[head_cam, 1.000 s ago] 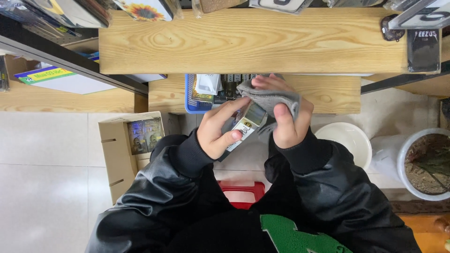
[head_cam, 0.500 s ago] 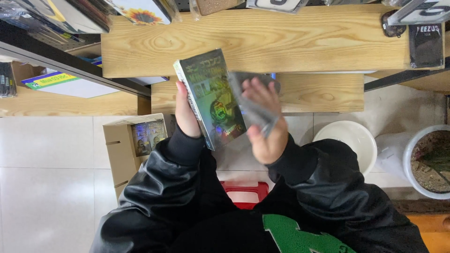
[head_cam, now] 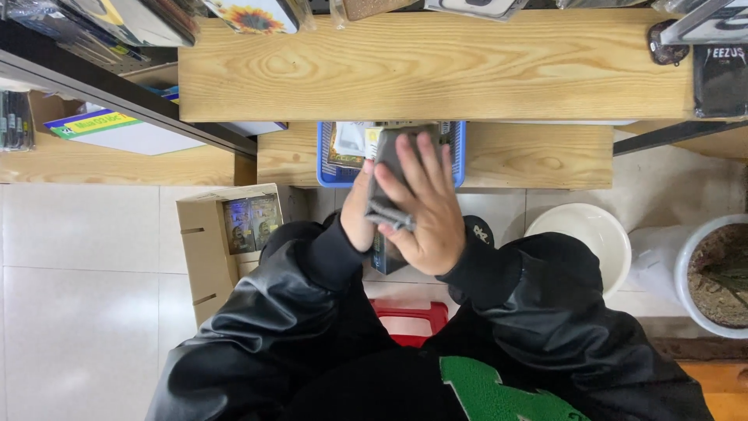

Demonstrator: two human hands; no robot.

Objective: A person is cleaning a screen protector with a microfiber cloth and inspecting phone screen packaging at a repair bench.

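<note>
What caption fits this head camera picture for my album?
Right hand presses a grey cloth on a box held by left hand, above a blue basket.

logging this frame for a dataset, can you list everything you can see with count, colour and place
grey cloth: one, grey, pressed under the right hand over the box
flat box: one, dark, held between the hands, mostly hidden
blue basket: one, blue, on the lower wooden shelf, holding packaged items
wooden shelves: two, pale wood, across the top
cardboard carton: one, brown, on the floor at left, with packs inside
white bucket: one, white, floor at right
plant pot: one, white with soil, far right
red stool: one, red, under the person
left hand: one, gripping the box's left edge
right hand: one, flat on the cloth, fingers spread
</note>
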